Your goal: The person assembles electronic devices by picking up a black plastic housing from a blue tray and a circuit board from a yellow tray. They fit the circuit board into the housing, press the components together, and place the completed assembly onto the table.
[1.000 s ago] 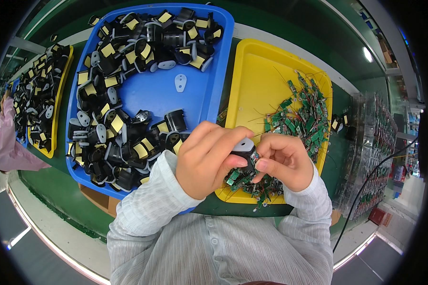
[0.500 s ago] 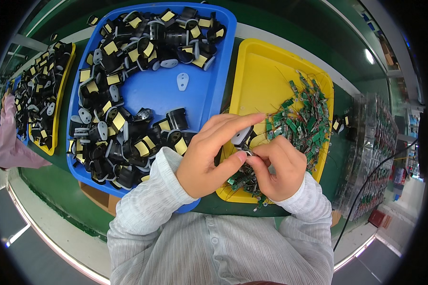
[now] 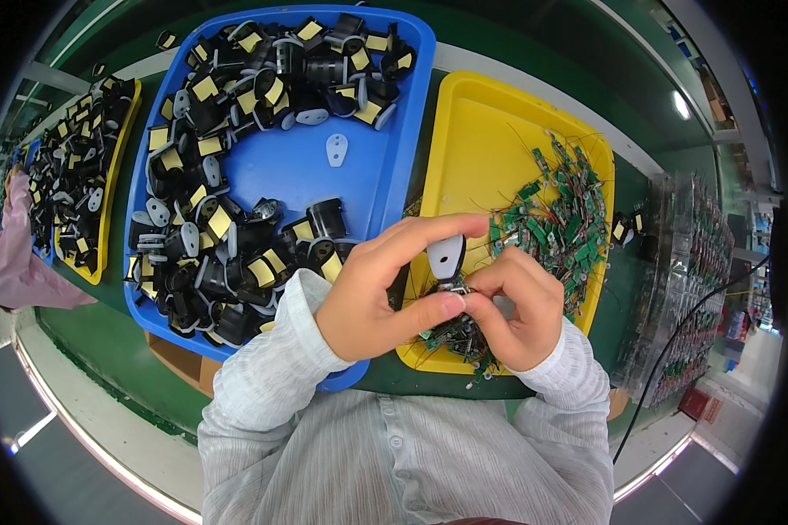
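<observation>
Between my hands, over the near left part of the yellow tray, is a small black housing with a grey teardrop-shaped end plate. My left hand grips it, the thumb at its lower end and the index finger arched above, touching none of the plate's face. The right hand pinches at that same lower end, thumb and forefinger meeting the left thumb. Whatever small part lies in that pinch is mostly hidden by fingertips. Green circuit boards with thin wires lie heaped in the tray beside and beneath my right hand.
To the left, a large blue tray holds many black housings with yellow pads, plus a loose grey plate. Clear plastic trays of boards are stacked at right, near a black cable. A co-worker's pink sleeve shows far left.
The housing has turned more upright, its grey plate now facing up toward me. My left hand has shifted slightly left and its thumb lies flatter; the right hand has barely moved.
</observation>
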A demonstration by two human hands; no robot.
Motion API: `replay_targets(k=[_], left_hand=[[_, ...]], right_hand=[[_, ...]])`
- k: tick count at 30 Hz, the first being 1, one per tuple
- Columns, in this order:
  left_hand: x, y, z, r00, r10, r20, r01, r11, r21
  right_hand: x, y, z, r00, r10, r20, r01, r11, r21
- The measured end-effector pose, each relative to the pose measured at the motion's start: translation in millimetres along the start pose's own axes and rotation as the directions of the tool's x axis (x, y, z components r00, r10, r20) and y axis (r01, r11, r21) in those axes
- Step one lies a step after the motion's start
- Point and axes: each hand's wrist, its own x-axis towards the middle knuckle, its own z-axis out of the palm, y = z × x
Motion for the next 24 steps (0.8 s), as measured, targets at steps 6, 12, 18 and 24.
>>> replay_targets(k=[6,12,18,24], left_hand=[[-2.1,-3.8,-4.1,1.000,0.005,-0.009,-0.005,1.000,-0.013],[-1.8,4.4,-3.2,0.983,0.175,-0.055,-0.147,0.931,0.335],[-2.1,-0.7,-2.2,0.971,0.217,-0.096,-0.162,0.901,0.402],[-1.0,0.3,3.9,0.998,0.007,-0.066,0.007,0.977,0.213]], right_hand=[[-0.9,2.0,3.9,0.997,-0.074,-0.011,0.073,0.995,-0.067],[3.5,2.6,6.4,0.988,-0.153,-0.012,0.150,0.982,-0.115],[0.1,-1.5,10.4,0.993,-0.107,-0.049,0.101,0.989,-0.106],[1.0,-3.8,1.3,0.995,0.099,0.031,-0.102,0.991,0.091]])
